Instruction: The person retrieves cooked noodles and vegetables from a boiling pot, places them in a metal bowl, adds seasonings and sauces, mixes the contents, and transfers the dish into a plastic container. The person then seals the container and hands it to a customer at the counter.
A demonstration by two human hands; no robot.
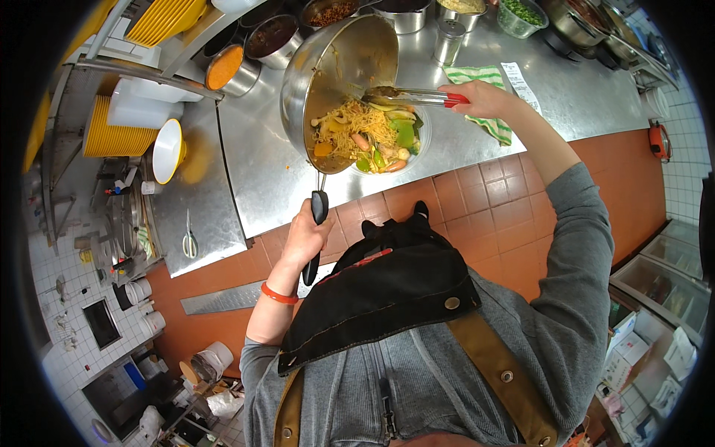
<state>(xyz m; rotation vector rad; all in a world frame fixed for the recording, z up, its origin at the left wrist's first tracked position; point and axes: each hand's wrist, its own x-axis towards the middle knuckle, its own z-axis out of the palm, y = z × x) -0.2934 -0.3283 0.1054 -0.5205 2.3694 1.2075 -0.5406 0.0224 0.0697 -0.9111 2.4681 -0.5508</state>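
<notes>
My left hand (306, 232) grips the black handle of a metal wok (301, 84), which is tipped on its side over the steel counter (260, 162). My right hand (483, 100) is closed around the red-ended metal tongs (427, 99); their dark tips are inside the wok's mouth at the food. Noodles (357, 124) with vegetables and sausage pieces lie at the wok's lower rim and spread into a clear round bowl (423, 146) beside it. Part of the bowl is hidden by the food and wok. A green-striped cloth (494, 129) lies beneath and beside my right hand.
A metal shaker (449, 43), a pot of orange sauce (224, 68) and a container of chopped greens (520, 18) stand along the counter's back. A printed paper slip (519, 86) lies right of the cloth. At left are a yellow-and-white bowl (168, 151) and scissors (190, 241).
</notes>
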